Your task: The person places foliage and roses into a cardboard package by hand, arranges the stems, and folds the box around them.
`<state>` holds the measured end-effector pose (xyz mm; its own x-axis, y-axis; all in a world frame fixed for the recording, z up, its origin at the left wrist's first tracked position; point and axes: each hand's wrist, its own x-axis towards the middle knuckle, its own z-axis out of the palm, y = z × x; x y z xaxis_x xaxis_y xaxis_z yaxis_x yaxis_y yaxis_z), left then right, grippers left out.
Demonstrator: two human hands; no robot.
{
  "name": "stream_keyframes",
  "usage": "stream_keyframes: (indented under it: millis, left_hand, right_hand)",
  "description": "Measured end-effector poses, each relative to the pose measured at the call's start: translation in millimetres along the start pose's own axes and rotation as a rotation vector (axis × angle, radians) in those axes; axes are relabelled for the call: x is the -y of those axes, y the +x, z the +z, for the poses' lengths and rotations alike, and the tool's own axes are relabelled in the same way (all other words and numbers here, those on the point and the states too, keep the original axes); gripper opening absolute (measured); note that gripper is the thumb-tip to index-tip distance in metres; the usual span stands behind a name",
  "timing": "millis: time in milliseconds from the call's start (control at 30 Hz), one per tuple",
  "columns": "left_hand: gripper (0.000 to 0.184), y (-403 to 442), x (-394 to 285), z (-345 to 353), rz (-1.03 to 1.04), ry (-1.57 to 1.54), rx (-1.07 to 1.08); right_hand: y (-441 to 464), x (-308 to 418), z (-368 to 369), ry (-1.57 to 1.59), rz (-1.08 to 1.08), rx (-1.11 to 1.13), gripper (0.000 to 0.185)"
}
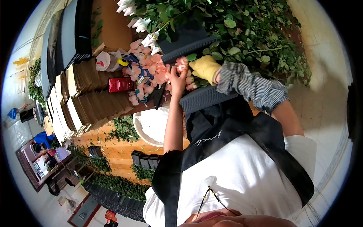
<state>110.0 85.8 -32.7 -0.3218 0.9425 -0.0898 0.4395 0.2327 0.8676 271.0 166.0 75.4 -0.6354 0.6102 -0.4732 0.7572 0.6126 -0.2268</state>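
My bare left hand (177, 80) has its fingers bent around a pink rose (182, 62), thumb and fingertips at the petals. My right hand (205, 70), in a yellow glove with a striped grey sleeve cover, is closed just right of that bloom, by a green leaf (191, 57); the stem inside the glove is hidden. More pink blooms (191, 84) show between my hands, above a dark corrugated cardboard piece (208, 99) near my apron. A second dark corrugated piece (189, 47) lies beyond them. Loose pink petals (153, 70) are heaped left of my left hand.
A red phone (120, 85), a black tool (158, 96) and stacked cardboard sleeves (90, 94) lie to the left. Below stands a white bin (151, 125). Leafy rose stems (261, 41) cover the far right of the table, and white-wrapped bundles (141, 24) sit beyond the petals.
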Motion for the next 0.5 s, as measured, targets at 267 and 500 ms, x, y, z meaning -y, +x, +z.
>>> stream_keyframes:
  millis: [267, 500]
  left_hand:
    - [0.041, -1.7, -4.1, -0.6, -0.005, 0.033, 0.009]
    - [0.038, -13.4, -6.2, 2.8, 0.019, -0.069, -0.040]
  right_hand:
    - [-13.1, -7.1, 5.7, 0.627, -0.031, -0.517, 0.028]
    - [0.2, 3.2, 3.2, 0.292, -0.131, -0.511, 0.027]
